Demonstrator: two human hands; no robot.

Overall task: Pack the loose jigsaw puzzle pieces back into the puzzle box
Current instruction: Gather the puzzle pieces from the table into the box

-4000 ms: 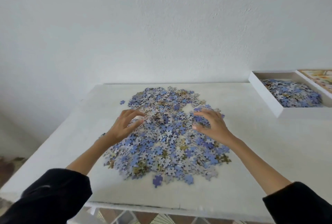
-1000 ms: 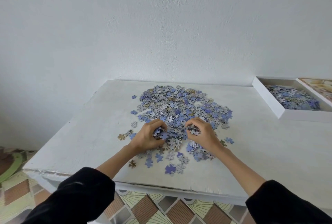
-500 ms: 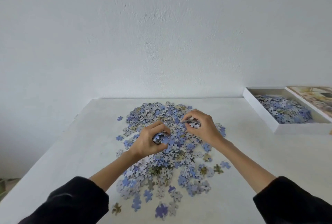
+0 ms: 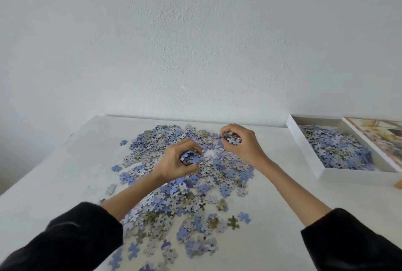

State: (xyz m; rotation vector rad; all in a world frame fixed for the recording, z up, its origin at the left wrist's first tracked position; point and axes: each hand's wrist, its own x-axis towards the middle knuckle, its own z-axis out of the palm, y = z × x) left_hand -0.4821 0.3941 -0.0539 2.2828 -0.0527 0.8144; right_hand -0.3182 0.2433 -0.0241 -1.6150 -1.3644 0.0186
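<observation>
Fingers (image 4: pixel 186 143) of left hand (image 4: pixel 171 165) curled round a clump of blue pieces (image 4: pixel 189 158); right hand (image 4: pixel 242 147) pinches a smaller bunch (image 4: pixel 233 140), both over the loose puzzle pieces (image 4: pixel 195 192) spread on the white table (image 4: pixel 65 172). Puzzle box (image 4: pixel 304 150) sits far right, well apart, part-filled; what looks like its lid (image 4: pixel 382 142) lies alongside.

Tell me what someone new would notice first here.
A wide spread of blue and grey pieces covers the middle of the white table. Above it, the left hand and right hand each grip a clump of pieces. At the table's right edge, the open box already holds a heap of them.
</observation>
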